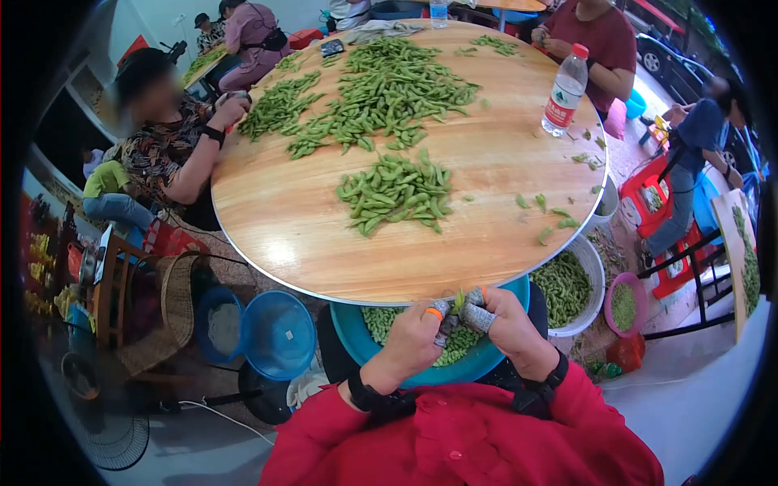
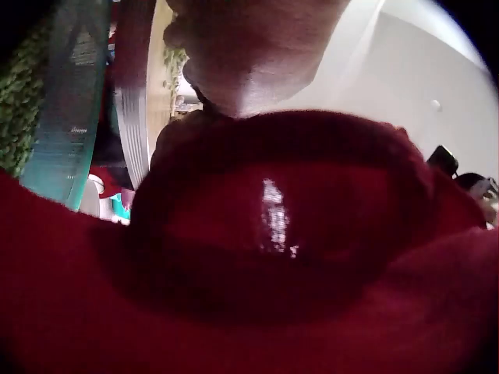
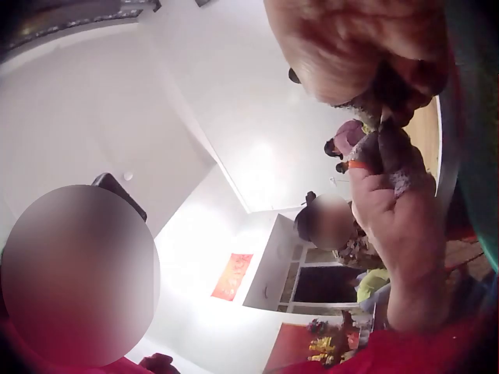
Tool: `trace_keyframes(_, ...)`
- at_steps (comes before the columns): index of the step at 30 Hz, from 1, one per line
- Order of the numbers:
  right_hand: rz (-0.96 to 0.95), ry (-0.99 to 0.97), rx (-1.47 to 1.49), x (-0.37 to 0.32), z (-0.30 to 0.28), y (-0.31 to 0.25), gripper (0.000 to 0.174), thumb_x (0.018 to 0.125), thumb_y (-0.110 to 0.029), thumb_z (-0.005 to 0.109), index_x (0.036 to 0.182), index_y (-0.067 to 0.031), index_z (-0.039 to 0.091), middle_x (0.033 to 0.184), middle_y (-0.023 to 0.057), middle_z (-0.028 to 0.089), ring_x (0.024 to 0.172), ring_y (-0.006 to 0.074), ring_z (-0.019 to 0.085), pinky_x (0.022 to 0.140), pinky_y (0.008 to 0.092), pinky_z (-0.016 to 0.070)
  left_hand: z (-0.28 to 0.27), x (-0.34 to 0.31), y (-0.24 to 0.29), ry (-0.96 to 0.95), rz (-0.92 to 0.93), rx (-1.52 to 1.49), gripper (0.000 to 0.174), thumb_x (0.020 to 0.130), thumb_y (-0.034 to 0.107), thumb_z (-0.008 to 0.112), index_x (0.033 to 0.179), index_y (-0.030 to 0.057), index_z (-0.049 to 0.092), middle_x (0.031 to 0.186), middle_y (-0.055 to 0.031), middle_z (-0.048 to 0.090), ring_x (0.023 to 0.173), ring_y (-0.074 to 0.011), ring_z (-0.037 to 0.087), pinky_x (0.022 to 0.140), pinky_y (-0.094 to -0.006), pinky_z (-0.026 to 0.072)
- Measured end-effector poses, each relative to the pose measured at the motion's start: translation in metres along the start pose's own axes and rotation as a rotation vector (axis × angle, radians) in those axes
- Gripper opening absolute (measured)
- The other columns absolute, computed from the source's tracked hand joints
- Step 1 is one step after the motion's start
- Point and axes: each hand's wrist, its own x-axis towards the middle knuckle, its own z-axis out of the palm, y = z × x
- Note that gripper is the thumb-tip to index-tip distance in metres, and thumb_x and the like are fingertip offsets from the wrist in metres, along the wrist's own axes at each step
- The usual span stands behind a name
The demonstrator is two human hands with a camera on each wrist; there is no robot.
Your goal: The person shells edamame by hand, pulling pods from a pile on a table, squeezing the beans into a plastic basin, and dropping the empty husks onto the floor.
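Note:
Close together over a teal basin (image 1: 344, 334), both hands meet at a green soybean pod (image 1: 459, 301). My left hand (image 1: 409, 342) and my right hand (image 1: 519, 334) pinch it between fingertips bound in grey wrapping with orange bands. Shelled green beans (image 1: 463, 342) lie in the basin below. In the right wrist view, the right hand (image 3: 355, 47) is above and the left hand (image 3: 398, 206) below, fingertips touching; the pod is mostly hidden there. A red sleeve (image 2: 273, 312) fills most of the left wrist view. On the table just ahead sits a small heap of pods (image 1: 395, 194).
The round wooden table (image 1: 275, 235) has its edge right before the hands. Farther back lie a large pod heap (image 1: 397, 89) and a water bottle (image 1: 565, 93). A white tub of pods (image 1: 562, 292) stands right, blue basins (image 1: 279, 334) left. People sit around the table.

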Motion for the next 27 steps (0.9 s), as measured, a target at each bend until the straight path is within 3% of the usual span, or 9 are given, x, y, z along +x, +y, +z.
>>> trace_keyframes(3, -0.007, -0.025, 0.104, 0.002, 0.005, 0.002, 0.005, 0.082, -0.010, 0.052, 0.079, -0.0057, 0.054, 0.069, -0.0070, 0.047, 0.064, 0.0022, 0.038, 0.055, 0.0188, 0.0323, 0.004, -0.004, 0.000, 0.021, -0.147, -0.203, 0.017, 0.076, 0.003, 0.055, 0.093, 0.0021, 0.053, 0.071, -0.0114, 0.056, 0.062, -0.0277, 0.055, 0.057, -0.0316, 0.0438)
trace_keyframes(6, -0.046, -0.068, 0.089, 0.008, 0.005, 0.009, 0.006, 0.082, -0.011, 0.053, 0.078, -0.0057, 0.053, 0.070, -0.0067, 0.048, 0.065, 0.0023, 0.039, 0.057, 0.0184, 0.0329, 0.007, -0.009, -0.002, 0.003, -0.423, -0.576, 0.009, 0.084, 0.009, 0.048, 0.091, 0.0055, 0.052, 0.063, -0.0031, 0.051, 0.052, -0.0157, 0.048, 0.048, -0.0254, 0.0381)
trace_keyframes(9, -0.105, -0.085, 0.033, 0.006, 0.003, 0.013, 0.008, 0.081, -0.011, 0.054, 0.077, -0.0047, 0.053, 0.072, -0.0060, 0.048, 0.066, 0.0030, 0.040, 0.059, 0.0185, 0.0344, -0.001, -0.008, 0.001, -0.051, -0.863, -1.237, 0.011, 0.088, 0.014, 0.042, 0.088, 0.0084, 0.051, 0.060, 0.0020, 0.044, 0.048, -0.0070, 0.038, 0.043, -0.0211, 0.0297)
trace_keyframes(10, -0.129, -0.090, 0.014, 0.006, 0.002, 0.012, 0.008, 0.081, -0.011, 0.054, 0.077, -0.0044, 0.053, 0.072, -0.0059, 0.049, 0.067, 0.0032, 0.040, 0.060, 0.0186, 0.0349, -0.003, -0.008, -0.001, -0.079, -0.909, -1.403, 0.013, 0.089, 0.018, 0.041, 0.086, 0.0093, 0.050, 0.058, 0.0015, 0.041, 0.046, -0.0067, 0.034, 0.041, -0.0207, 0.0253)
trace_keyframes(13, -0.189, -0.101, 0.021, 0.006, 0.002, 0.009, 0.009, 0.081, -0.011, 0.055, 0.076, -0.0034, 0.052, 0.071, -0.0055, 0.049, 0.068, 0.0042, 0.042, 0.062, 0.0190, 0.0362, -0.014, -0.001, 0.001, -0.141, -1.034, -1.462, 0.015, 0.089, 0.019, 0.041, 0.086, 0.0074, 0.050, 0.058, 0.0003, 0.042, 0.046, -0.0071, 0.035, 0.040, -0.0202, 0.0256)
trace_keyframes(17, -0.220, -0.069, -0.210, 0.004, 0.000, 0.011, 0.009, 0.079, -0.006, 0.055, 0.086, -0.0006, 0.056, 0.071, 0.0001, 0.052, 0.066, 0.0065, 0.044, 0.059, 0.0221, 0.0393, -0.010, -0.003, 0.002, -0.065, -0.739, -0.911, 0.007, 0.084, 0.011, 0.053, 0.087, 0.0053, 0.053, 0.064, -0.0010, 0.052, 0.050, -0.0055, 0.044, 0.041, -0.0190, 0.0327)
trace_keyframes(20, -0.222, -0.061, -0.314, -0.001, 0.003, 0.006, 0.014, 0.077, -0.003, 0.055, 0.090, -0.0001, 0.057, 0.071, 0.0046, 0.054, 0.065, 0.0091, 0.047, 0.059, 0.0240, 0.0406, -0.014, -0.008, -0.006, -0.158, -0.771, -0.988, 0.008, 0.081, 0.009, 0.057, 0.087, 0.0048, 0.053, 0.067, -0.0011, 0.055, 0.053, -0.0051, 0.047, 0.043, -0.0180, 0.0352)
trace_keyframes(23, -0.238, -0.059, -0.396, 0.001, 0.004, 0.007, 0.015, 0.075, 0.000, 0.055, 0.090, 0.0002, 0.057, 0.073, 0.0080, 0.055, 0.066, 0.0113, 0.049, 0.060, 0.0256, 0.0412, -0.012, -0.010, -0.005, -0.183, -0.778, -0.960, 0.007, 0.082, 0.006, 0.053, 0.089, 0.0048, 0.054, 0.066, -0.0003, 0.054, 0.052, -0.0054, 0.047, 0.046, -0.0175, 0.0365)
trace_keyframes(27, -0.314, -0.043, -0.404, 0.000, 0.012, 0.004, 0.017, 0.073, 0.001, 0.055, 0.090, 0.0004, 0.056, 0.075, 0.0131, 0.056, 0.067, 0.0196, 0.053, 0.061, 0.0290, 0.0427, 0.002, -0.019, -0.012, -0.086, -0.784, -0.990, 0.014, 0.081, -0.001, 0.046, 0.091, 0.0051, 0.054, 0.070, -0.0002, 0.054, 0.057, -0.0048, 0.048, 0.050, -0.0176, 0.0379)
